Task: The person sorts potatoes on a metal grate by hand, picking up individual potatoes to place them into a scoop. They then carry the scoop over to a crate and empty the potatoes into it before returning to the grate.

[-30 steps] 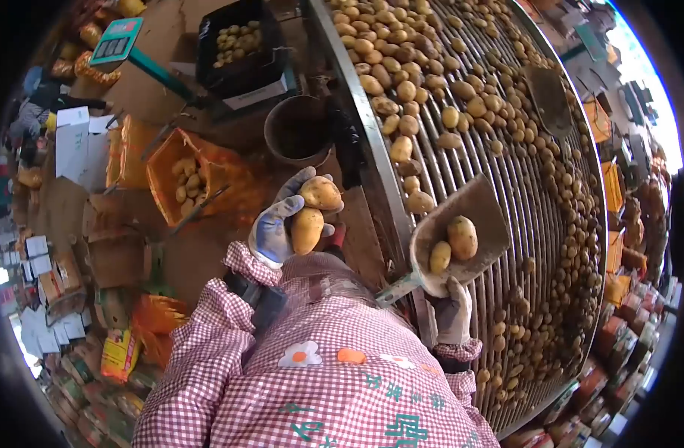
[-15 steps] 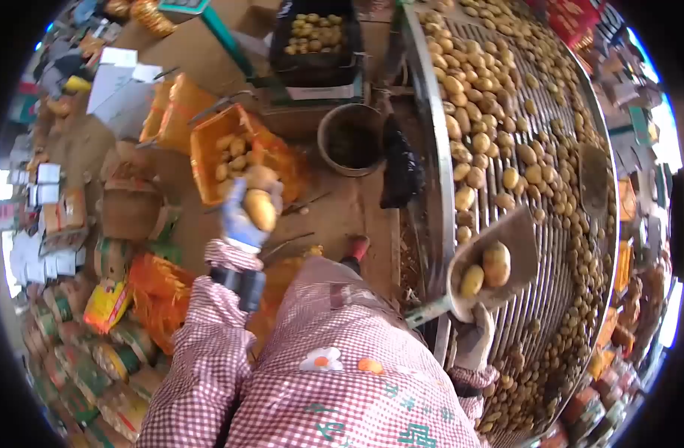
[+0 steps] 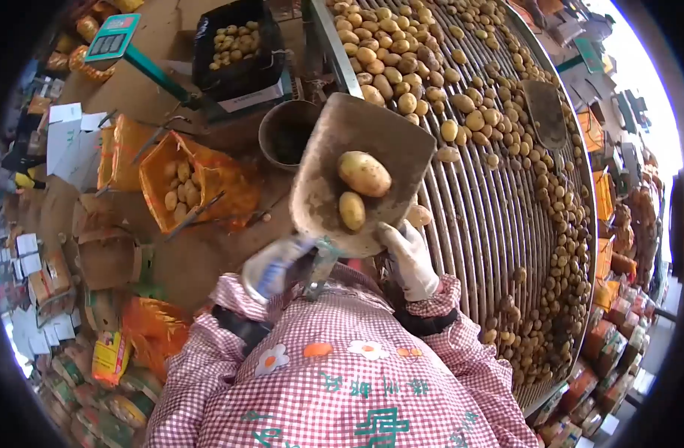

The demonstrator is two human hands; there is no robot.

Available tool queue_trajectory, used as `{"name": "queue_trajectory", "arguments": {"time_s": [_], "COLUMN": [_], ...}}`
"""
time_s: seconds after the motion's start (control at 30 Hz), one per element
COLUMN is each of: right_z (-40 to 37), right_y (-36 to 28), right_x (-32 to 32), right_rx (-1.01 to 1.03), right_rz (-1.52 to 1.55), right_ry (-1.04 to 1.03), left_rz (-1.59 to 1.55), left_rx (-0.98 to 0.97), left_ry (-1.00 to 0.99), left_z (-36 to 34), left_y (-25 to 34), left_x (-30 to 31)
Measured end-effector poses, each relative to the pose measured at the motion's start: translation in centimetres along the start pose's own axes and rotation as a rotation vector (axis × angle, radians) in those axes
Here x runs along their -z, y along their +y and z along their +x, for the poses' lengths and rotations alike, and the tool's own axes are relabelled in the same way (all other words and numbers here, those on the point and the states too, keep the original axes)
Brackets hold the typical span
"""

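A worn metal scoop (image 3: 323, 160) is held out in front of my body, with a large potato (image 3: 364, 174) and a smaller potato (image 3: 351, 210) lying in it. My right hand (image 3: 410, 261), in a whitish glove, is closed on the scoop's rear right corner. At the rear left corner is my left hand (image 3: 273, 266), in a white and blue glove, its fingertips right at the rim beside the short handle (image 3: 323, 269). Motion blur smears its fingers, so I cannot tell whether they grip.
A slatted sorting table (image 3: 461, 246) covered with many potatoes runs along my right, with another scoop (image 3: 545, 113) lying on it. To the left, an orange mesh bag (image 3: 154, 196) hangs open with potatoes inside. Ahead stand a bucket (image 3: 271, 142), a black crate (image 3: 204, 52) of potatoes and a green scale display (image 3: 112, 36).
The scoop has come off the slatted table to in front of me with its two potatoes. My left hand has left the mesh bag, without the potatoes it held, and moved to the scoop.
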State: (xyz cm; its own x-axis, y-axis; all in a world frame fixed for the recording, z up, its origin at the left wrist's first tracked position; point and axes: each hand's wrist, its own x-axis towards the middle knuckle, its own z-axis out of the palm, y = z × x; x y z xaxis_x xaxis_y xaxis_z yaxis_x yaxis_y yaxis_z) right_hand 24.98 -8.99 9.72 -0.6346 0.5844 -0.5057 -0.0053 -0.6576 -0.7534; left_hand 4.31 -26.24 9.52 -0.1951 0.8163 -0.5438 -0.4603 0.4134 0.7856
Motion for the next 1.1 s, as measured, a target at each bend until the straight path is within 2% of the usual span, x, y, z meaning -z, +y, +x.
{"name": "queue_trajectory", "arguments": {"time_s": [0.07,0.13,0.2,0.23,0.27,0.3,0.33,0.4,0.43,0.47,0.57,0.63,0.73,0.8,0.87,0.93,1.0,1.07,1.1], "right_z": [0.1,0.0,-0.3,-0.9,-0.3,0.0,0.2,0.5,0.6,0.5,0.3,-0.1,0.3,0.4,0.8,0.7,0.5,0.8,0.3], "right_y": [0.6,0.0,-1.3,-2.5,-1.2,-0.4,0.2,0.8,1.2,2.2,4.1,4.2,5.1,5.7,6.4,7.2,7.3,7.6,6.7], "right_x": [-0.3,0.0,0.0,-0.4,0.6,1.5,2.4,4.0,5.1,6.2,6.6,5.5,5.7,6.2,8.0,8.9,8.9,9.6,8.2], "right_rx": [0.038,0.049,0.033,0.148,0.555,0.703,0.862,0.825,0.770,0.638,0.617,0.576,0.604,0.635,0.658,0.695,0.580,0.671,0.516], "right_rz": [0.028,-0.077,-0.368,-0.511,-0.840,-1.002,-1.151,-1.265,-1.333,-1.485,-1.566,-1.638,-1.669,-1.702,-1.704,-1.679,-1.683,-1.585,-1.595], "right_ry": [-0.080,-0.133,-0.192,-0.153,-0.027,0.087,0.210,0.268,0.221,0.234,0.222,0.247,0.282,0.297,0.247,0.248,0.277,0.242,0.276], "left_rz": [-0.210,-0.177,-0.155,-0.191,-0.227,-0.215,-0.216,-0.314,-0.337,-0.340,-0.381,-0.416,-0.487,-0.545,-0.471,-0.547,-0.474,-0.478,-0.474], "left_rx": [0.280,0.233,0.183,0.131,0.077,0.135,0.108,0.029,0.017,-0.014,-0.004,-0.154,-0.299,-0.315,-0.397,-0.344,-0.290,-0.360,-0.357], "left_ry": [-0.042,0.017,0.089,0.137,0.188,0.209,0.240,0.373,0.411,0.440,0.538,0.607,0.698,0.825,0.790,0.894,0.967,1.035,1.040], "left_z": [-0.9,-1.5,-2.2,-2.7,-3.3,-4.2,-4.9,-6.3,-6.9,-7.6,-9.3,-9.7,-10.1,-10.6,-11.0,-11.5,-11.7,-11.7,-11.7], "left_y": [1.9,1.8,1.1,0.6,0.2,0.4,0.4,-0.1,-0.5,-0.3,0.7,2.1,4.3,6.4,6.3,8.2,8.8,10.8,11.9], "left_x": [-3.4,-3.8,-4.1,-4.2,-4.0,-3.5,-3.2,-2.3,-1.1,0.1,4.8,8.2,16.2,21.6,29.2,34.5,40.9,43.9,46.1]}}
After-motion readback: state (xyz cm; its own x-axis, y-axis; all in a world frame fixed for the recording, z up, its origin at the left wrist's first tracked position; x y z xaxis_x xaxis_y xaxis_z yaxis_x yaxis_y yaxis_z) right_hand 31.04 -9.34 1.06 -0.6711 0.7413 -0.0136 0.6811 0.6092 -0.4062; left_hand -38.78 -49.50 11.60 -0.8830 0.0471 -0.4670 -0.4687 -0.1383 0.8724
